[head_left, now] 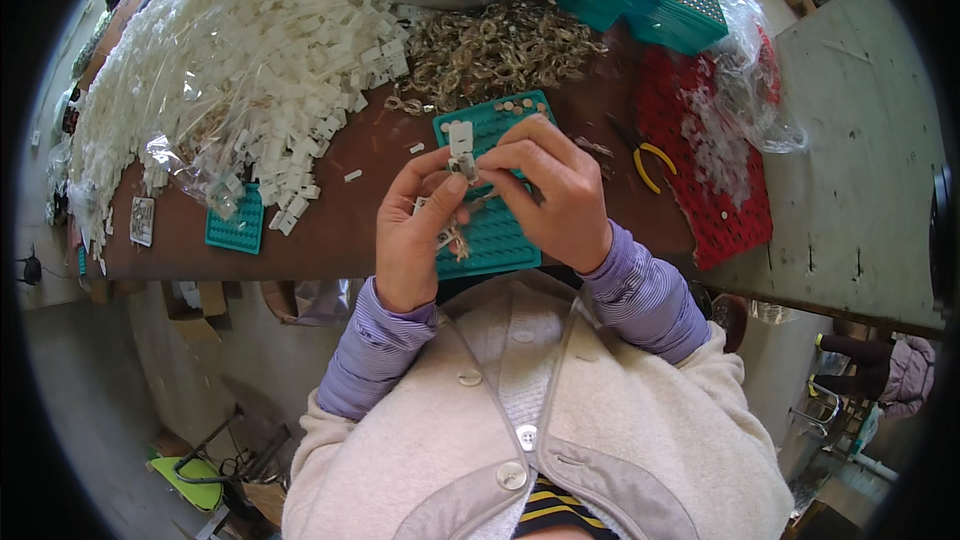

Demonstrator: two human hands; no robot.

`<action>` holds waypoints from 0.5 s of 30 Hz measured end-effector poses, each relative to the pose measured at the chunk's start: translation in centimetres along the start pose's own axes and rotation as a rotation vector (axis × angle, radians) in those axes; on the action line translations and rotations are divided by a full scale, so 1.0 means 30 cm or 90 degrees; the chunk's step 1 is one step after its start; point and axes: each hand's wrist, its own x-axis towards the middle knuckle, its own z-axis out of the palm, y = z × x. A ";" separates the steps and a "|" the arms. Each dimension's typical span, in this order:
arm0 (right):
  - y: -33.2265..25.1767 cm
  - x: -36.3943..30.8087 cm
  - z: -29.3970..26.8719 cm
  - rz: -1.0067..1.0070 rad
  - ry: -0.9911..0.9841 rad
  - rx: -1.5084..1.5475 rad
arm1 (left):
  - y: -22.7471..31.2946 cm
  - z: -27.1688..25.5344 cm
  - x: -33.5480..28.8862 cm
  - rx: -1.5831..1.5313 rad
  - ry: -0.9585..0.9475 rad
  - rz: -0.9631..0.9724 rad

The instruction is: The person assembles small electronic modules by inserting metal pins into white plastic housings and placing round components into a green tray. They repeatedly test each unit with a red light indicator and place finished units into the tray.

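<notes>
Above a teal ridged tray [500,255], my left hand [412,230] is closed with thumb and fingers on a small white plastic piece [461,138], which stands upright between the fingertips. More white pieces and a thin wire bundle [458,243] show at the palm of that hand. My right hand [555,190] pinches close to the lower edge of the same piece; the fingertips hide what lies between them, perhaps a strand of wire. Several small round tan discs [515,106] lie at the far end of the tray.
A large heap of white plastic pieces [290,50] covers the left. Coiled wires [500,50] lie behind the tray, stacked teal trays [680,10] at the back right. Yellow-handled pliers [655,168] rest beside a red cloth [725,220]. A smaller teal tray [236,224] sits left.
</notes>
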 end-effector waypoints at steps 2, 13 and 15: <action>-0.025 -0.011 -0.006 -0.001 0.002 -0.032 | -0.002 0.023 -0.009 0.012 -0.019 -0.007; -0.068 -0.066 -0.036 0.011 0.021 -0.034 | 0.001 0.048 -0.039 0.153 -0.037 0.009; -0.069 -0.060 -0.025 0.006 0.040 -0.042 | 0.004 0.039 -0.039 0.150 -0.055 -0.002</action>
